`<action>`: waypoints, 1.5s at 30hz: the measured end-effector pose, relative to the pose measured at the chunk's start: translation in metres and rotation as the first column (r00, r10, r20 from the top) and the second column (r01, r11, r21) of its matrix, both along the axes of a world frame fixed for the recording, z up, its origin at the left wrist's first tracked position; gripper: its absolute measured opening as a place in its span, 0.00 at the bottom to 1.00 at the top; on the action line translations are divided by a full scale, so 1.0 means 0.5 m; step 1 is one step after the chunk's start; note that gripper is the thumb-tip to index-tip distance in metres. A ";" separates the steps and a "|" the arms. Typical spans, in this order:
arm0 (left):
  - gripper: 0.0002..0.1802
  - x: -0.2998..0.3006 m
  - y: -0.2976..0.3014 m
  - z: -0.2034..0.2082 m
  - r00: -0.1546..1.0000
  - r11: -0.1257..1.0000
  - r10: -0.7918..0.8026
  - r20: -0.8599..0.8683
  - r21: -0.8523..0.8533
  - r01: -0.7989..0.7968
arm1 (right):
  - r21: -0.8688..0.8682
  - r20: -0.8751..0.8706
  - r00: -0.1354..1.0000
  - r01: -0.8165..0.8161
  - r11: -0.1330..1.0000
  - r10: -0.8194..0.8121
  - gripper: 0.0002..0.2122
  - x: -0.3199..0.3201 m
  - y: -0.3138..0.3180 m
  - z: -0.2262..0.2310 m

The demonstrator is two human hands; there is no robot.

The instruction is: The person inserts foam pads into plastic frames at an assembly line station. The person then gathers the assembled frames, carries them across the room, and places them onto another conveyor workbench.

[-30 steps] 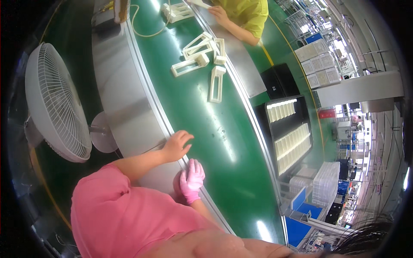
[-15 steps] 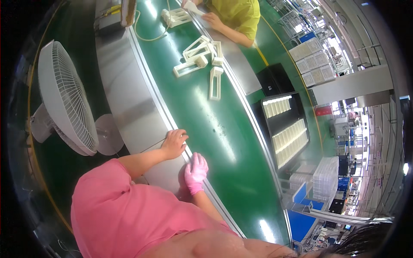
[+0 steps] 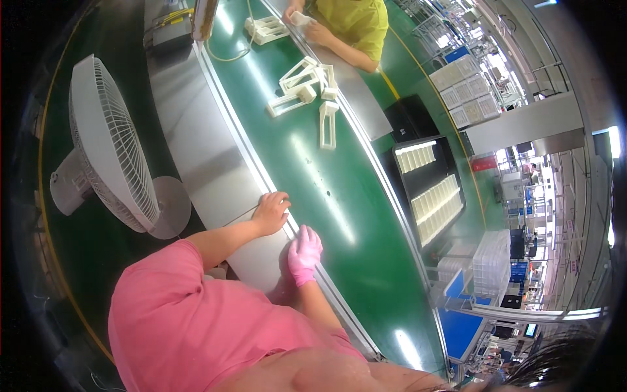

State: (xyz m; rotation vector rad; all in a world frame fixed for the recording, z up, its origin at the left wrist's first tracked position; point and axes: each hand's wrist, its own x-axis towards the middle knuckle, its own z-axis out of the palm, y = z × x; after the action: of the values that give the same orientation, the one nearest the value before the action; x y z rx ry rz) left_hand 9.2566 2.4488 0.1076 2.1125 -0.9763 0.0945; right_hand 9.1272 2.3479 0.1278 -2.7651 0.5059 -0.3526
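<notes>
My left hand (image 3: pixel 272 213) is bare and rests on the near metal rail (image 3: pixel 243 145) of a green conveyor belt (image 3: pixel 339 208), fingers loosely bent over its inner edge. Just below it, my right hand (image 3: pixel 304 255) wears a pink glove and lies on the same rail, fingers stretched out side by side. I see nothing held in either hand. Several off-white rectangular frames (image 3: pixel 328 125) lie on the belt well beyond my hands, some leaning on one another. Across the belt, a co-worker's hands (image 3: pixel 318 32) hold a white piece (image 3: pixel 301 19).
A white fan (image 3: pixel 108 140) stands at the left beside the steel ledge (image 3: pixel 196 147). Beyond the belt's far rail is a black tray (image 3: pixel 406 186) of cream compartment strips. Stacked white boxes (image 3: pixel 465 91) stand farther off. A pale cable (image 3: pixel 230 60) loops over the belt's far end.
The view has shifted slightly. The co-worker's hands have drawn closer together around the white piece. My hands stay on the rail, and the frames lie as before.
</notes>
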 end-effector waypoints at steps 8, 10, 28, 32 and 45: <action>0.11 0.001 0.002 -0.007 1.000 1.000 0.006 -0.005 -0.025 -0.006 | -0.027 0.035 0.999 0.022 0.999 -0.021 0.19 -0.001 -0.001 -0.017; 0.10 0.002 0.003 -0.010 1.000 0.999 0.007 -0.009 -0.033 -0.007 | -0.028 0.036 0.999 0.024 0.999 -0.023 0.18 -0.001 0.000 -0.018; 0.16 -0.046 0.001 0.000 0.992 0.996 0.091 0.087 -0.029 -0.089 | -0.021 0.158 0.985 0.070 0.997 -0.066 0.23 -0.034 0.008 0.001; 0.18 -0.148 0.029 0.022 0.996 0.999 -0.043 0.084 -0.009 0.044 | 0.096 0.130 0.983 0.116 0.989 -0.128 0.24 -0.143 0.023 0.038; 0.17 -0.442 0.033 0.031 0.924 0.924 -0.381 0.028 0.005 0.381 | 0.047 0.143 0.940 0.308 0.950 -0.311 0.27 -0.476 0.051 0.032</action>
State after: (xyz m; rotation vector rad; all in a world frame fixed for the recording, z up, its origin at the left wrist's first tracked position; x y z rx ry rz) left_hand 9.0354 2.4656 0.1233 1.8858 -1.3864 -0.0715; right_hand 8.8890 2.3732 0.1440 -2.6070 0.9027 -0.6150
